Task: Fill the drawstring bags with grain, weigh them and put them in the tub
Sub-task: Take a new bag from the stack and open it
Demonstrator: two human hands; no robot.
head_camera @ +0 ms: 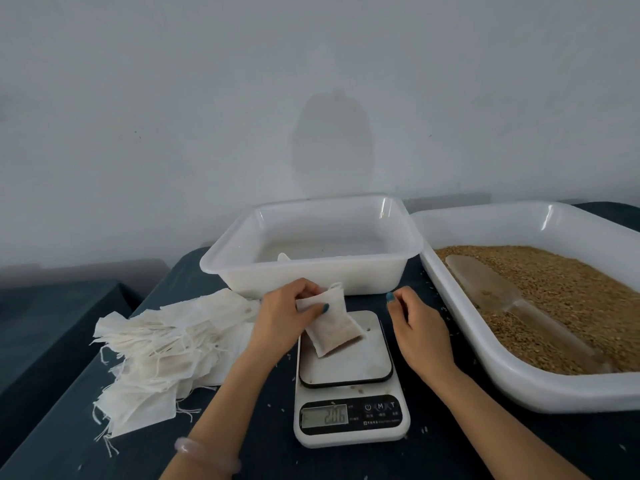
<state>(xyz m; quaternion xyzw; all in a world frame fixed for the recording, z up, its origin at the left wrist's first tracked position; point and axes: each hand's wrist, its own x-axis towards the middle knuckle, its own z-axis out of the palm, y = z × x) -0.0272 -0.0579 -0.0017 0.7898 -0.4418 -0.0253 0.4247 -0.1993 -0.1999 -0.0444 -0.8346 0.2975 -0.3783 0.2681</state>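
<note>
My left grip [287, 315] pinches the bag [337, 330] at its gathered neck, likely the best hold; it looks soft and light. My right grip [419, 327] curls near it on the right; whether it pinches anything, I cannot tell.

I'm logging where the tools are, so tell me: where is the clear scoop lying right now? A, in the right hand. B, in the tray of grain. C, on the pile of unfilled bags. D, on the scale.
B: the scoop lies on top of the grain inside the white tray at the right.
</note>
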